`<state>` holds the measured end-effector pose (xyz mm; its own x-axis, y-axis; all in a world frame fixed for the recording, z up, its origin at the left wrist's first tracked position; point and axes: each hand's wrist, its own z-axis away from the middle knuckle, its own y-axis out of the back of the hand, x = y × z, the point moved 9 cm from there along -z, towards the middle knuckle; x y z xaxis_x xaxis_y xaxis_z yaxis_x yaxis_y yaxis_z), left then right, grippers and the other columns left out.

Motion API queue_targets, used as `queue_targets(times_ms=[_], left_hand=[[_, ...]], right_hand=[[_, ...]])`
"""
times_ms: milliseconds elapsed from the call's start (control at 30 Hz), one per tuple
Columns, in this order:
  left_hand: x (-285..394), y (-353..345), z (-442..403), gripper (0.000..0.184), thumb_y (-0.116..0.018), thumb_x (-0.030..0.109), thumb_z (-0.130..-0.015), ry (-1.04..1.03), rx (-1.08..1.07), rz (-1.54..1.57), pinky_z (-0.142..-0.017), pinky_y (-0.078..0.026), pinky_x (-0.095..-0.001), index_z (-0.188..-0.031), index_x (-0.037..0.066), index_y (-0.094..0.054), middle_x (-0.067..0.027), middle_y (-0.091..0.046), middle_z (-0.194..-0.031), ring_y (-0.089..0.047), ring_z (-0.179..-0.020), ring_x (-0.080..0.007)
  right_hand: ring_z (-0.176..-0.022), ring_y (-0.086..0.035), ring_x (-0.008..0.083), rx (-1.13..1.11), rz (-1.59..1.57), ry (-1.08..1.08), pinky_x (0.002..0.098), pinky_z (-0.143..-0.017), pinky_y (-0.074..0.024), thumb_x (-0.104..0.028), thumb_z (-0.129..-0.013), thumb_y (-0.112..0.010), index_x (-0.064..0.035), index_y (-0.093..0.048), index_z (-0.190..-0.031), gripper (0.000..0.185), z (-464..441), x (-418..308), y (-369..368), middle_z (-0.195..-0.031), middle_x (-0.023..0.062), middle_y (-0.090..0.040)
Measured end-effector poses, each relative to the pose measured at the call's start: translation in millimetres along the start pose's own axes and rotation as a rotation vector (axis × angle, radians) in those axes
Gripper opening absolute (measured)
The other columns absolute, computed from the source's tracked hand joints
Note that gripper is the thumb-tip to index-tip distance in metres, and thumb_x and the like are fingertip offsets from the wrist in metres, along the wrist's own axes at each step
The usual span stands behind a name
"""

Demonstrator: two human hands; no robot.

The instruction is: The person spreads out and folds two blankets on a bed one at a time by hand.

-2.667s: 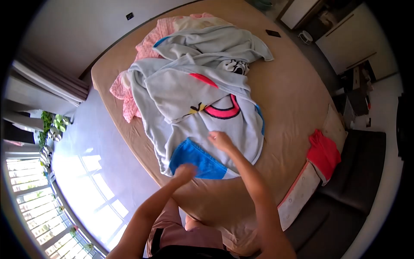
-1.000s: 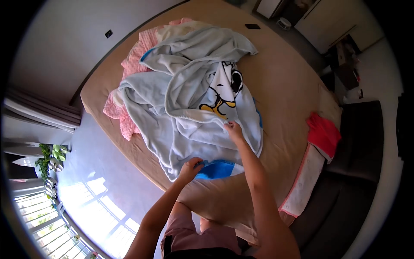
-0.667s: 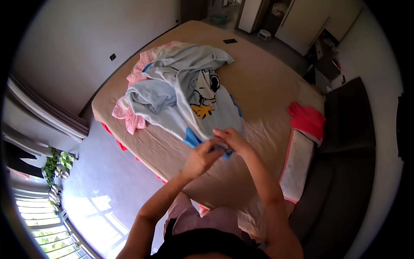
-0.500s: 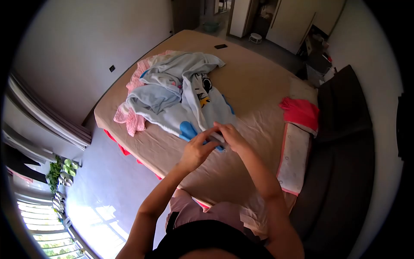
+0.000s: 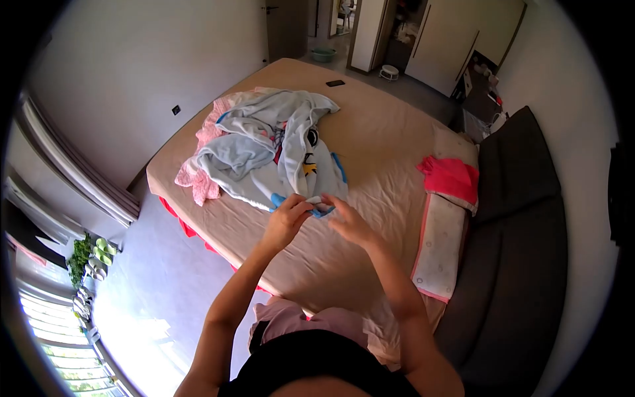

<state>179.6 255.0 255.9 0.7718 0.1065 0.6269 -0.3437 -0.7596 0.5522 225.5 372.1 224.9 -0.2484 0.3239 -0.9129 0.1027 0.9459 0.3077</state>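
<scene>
A light blue blanket (image 5: 248,155) with a cartoon print and bright blue edging lies rumpled on the bed, its near end lifted toward me. My left hand (image 5: 289,221) is closed on that end, fingers curled over the edge. My right hand (image 5: 350,223) pinches the same edge just to the right, with its lower fingers loosely spread. A short white strip of the edge shows between the two hands. Beneath the blanket, a pink patterned cloth (image 5: 198,182) sticks out on the left.
The bed (image 5: 377,159) has a beige sheet. A dark phone (image 5: 335,83) lies near its far edge. On the right are a red cloth (image 5: 450,180), a white pillow (image 5: 436,248) with pink trim and the dark headboard (image 5: 509,251). Slippers (image 5: 102,250) stand on the floor at left.
My hands have moved slightly up and left in view, drawing a little apart. The blanket's near end has gathered narrower between them. The view has tilted up a little.
</scene>
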Motion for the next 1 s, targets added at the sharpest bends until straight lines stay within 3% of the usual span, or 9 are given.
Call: queue_targets(times_ms=[200, 233, 267, 500, 533, 600, 833, 933, 1000], left_hand=[[40.4, 2.6, -9.2, 0.022, -0.063, 0.004, -0.072, -0.127, 0.029, -0.072, -0.065, -0.046, -0.0352, -0.093, 0.007, -0.054, -0.0094, -0.055, -0.088, -0.056, -0.077, -0.0293], [4.4, -8.9, -0.7, 0.019, -0.059, 0.007, -0.076, 0.258, -0.054, 0.119, -0.063, -0.046, -0.0358, -0.093, 0.008, -0.052, -0.0098, -0.058, -0.084, -0.057, -0.073, -0.0303], [-0.3, -10.5, -3.0, 0.019, -0.059, 0.007, -0.076, 0.256, -0.065, 0.122, -0.063, -0.046, -0.0358, -0.093, 0.008, -0.052, -0.0098, -0.058, -0.084, -0.057, -0.073, -0.0303], [-58.5, -114.5, -38.8, 0.032, -0.049, 0.013, -0.081, -0.361, -0.270, -0.362, -0.083, -0.041, -0.0416, -0.112, 0.018, -0.055, -0.0086, -0.061, -0.088, -0.056, -0.087, -0.0316], [-56.4, -122.8, -42.2, 0.032, -0.049, 0.013, -0.081, -0.383, -0.289, -0.333, -0.083, -0.041, -0.0416, -0.112, 0.018, -0.055, -0.0086, -0.061, -0.088, -0.056, -0.087, -0.0316], [-90.1, -185.6, -51.6, 0.020, -0.045, 0.014, -0.083, -0.056, -0.783, -0.468, -0.080, -0.043, -0.0407, -0.093, 0.013, -0.062, -0.0096, -0.063, -0.090, -0.057, -0.089, -0.0297], [-81.4, -287.8, -62.9, 0.027, -0.043, 0.029, -0.086, 0.013, -0.702, -0.270, -0.066, -0.046, -0.0438, -0.086, 0.009, -0.061, -0.0133, -0.061, -0.083, -0.058, -0.080, -0.0326], [-38.4, -340.9, -73.5, 0.023, -0.045, 0.027, -0.085, -0.144, -0.671, -0.081, -0.069, -0.045, -0.0423, -0.085, 0.010, -0.061, -0.0129, -0.060, -0.084, -0.056, -0.083, -0.0319], [3.4, -399.3, -54.8, 0.017, -0.048, 0.024, -0.083, -0.416, -0.749, 0.051, -0.067, -0.047, -0.0431, -0.083, 0.012, -0.061, -0.0112, -0.062, -0.082, -0.058, -0.080, -0.0299]], right_hand=[[-0.084, -0.059, 0.0206, 0.136, 0.312, 0.056, 0.0293, -0.071, -0.0451, 0.002, -0.072, -0.058, 0.0011, -0.054, -0.102, 0.030, -10.2, 11.9, -7.6, -0.090, 0.0111, -0.061], [-0.078, -0.059, 0.0202, 0.140, 0.204, 0.046, 0.0291, -0.067, -0.0442, 0.000, -0.073, -0.059, 0.0004, -0.056, -0.098, 0.025, -9.4, 22.0, -3.0, -0.085, 0.0117, -0.061], [-0.073, -0.058, 0.0198, 0.151, 0.098, 0.034, 0.0289, -0.064, -0.0433, -0.001, -0.074, -0.059, -0.0002, -0.057, -0.094, 0.020, -8.0, 23.5, 2.4, -0.081, 0.0123, -0.060], [-0.070, -0.056, 0.0194, 0.237, 0.362, -0.678, 0.0329, -0.061, -0.0454, -0.023, -0.063, -0.065, -0.0037, -0.061, -0.088, 0.032, 122.3, 40.8, 87.1, -0.079, 0.0066, -0.060], [-0.070, -0.057, 0.0200, 0.434, 0.075, -0.716, 0.0321, -0.061, -0.0457, -0.020, -0.063, -0.062, -0.0030, -0.060, -0.092, 0.034, 176.0, 34.2, 110.8, -0.079, 0.0085, -0.060], [-0.070, -0.056, 0.0196, 0.751, -0.357, -0.592, 0.0307, -0.061, -0.0458, -0.012, -0.063, -0.058, -0.0023, -0.056, -0.093, 0.033, 263.9, 37.6, 167.4, -0.079, 0.0107, -0.059], [-0.069, -0.048, 0.0132, 1.046, -0.121, -0.649, 0.0252, -0.062, -0.0406, -0.004, -0.061, -0.054, -0.0037, -0.048, -0.077, 0.017, 307.1, -10.3, 176.3, -0.071, 0.0044, -0.050], [-0.068, -0.048, 0.0127, 1.051, 0.151, -0.820, 0.0250, -0.062, -0.0406, -0.005, -0.061, -0.054, -0.0026, -0.050, -0.079, 0.018, 291.7, 5.6, 181.3, -0.071, 0.0038, -0.050], [-0.064, -0.051, 0.0115, 1.151, -0.142, -0.732, 0.0225, -0.060, -0.0408, -0.009, -0.063, -0.059, 0.0003, -0.054, -0.082, 0.021, 300.6, 11.0, 183.8, -0.069, 0.0049, -0.054]])
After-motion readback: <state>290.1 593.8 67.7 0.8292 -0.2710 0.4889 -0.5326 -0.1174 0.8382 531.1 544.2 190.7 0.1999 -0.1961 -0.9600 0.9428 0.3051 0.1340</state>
